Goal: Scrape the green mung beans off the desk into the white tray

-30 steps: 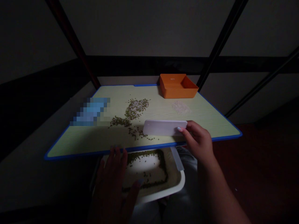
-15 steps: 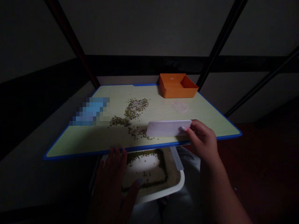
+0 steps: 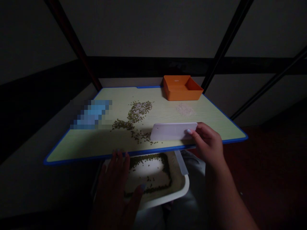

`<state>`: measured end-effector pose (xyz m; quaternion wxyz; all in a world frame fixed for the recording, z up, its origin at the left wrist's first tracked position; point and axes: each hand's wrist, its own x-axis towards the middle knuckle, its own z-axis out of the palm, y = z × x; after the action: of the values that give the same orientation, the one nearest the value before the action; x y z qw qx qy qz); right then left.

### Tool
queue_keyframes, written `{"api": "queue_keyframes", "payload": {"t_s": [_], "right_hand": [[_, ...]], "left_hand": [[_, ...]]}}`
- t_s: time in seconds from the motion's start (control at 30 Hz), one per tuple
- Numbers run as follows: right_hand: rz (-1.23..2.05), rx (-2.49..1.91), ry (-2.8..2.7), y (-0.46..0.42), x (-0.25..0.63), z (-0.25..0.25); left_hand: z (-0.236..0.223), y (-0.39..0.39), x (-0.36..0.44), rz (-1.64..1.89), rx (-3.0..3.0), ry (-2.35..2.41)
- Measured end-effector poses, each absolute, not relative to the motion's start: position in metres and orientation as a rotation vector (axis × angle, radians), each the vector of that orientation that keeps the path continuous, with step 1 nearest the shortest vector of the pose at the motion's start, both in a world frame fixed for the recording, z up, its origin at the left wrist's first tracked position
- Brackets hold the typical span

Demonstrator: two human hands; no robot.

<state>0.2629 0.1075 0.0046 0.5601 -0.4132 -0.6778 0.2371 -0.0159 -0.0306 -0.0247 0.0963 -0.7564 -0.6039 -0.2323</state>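
Note:
My right hand pinches the right end of a flat white scraper that stands on edge on the pale table. Loose green beans lie scattered on the table just left of the scraper. Below the table's blue front edge, my left hand grips the left rim of a white tray, thumb inside, fingers curled over the rim. Green beans lie around the tray's inner sides.
An orange open box sits at the table's far edge. A faint patch of white grains lies in front of it. A blurred blue object rests on the table's left. Dark metal poles rise behind.
The scraper and my right hand slid a little to the right along the table, then held still. My left hand and the tray stayed put.

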Motion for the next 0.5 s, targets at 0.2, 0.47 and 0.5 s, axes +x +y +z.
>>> {"api": "queue_keyframes", "payload": {"t_s": [0.2,0.47,0.5], "right_hand": [[0.549,-1.044,-1.371,0.112,0.265,0.007],[0.666,-1.089,-1.077,0.120,0.276,0.013],[0.674,-1.091,-1.043,0.120,0.277,0.014]], "left_hand": [[-0.024,-0.026,-0.013,-0.718,-2.204,-1.703],[-0.031,-0.023,-0.022,-0.670,-2.207,-1.660],[-0.032,-0.022,-0.023,-0.676,-2.205,-1.637]]}}
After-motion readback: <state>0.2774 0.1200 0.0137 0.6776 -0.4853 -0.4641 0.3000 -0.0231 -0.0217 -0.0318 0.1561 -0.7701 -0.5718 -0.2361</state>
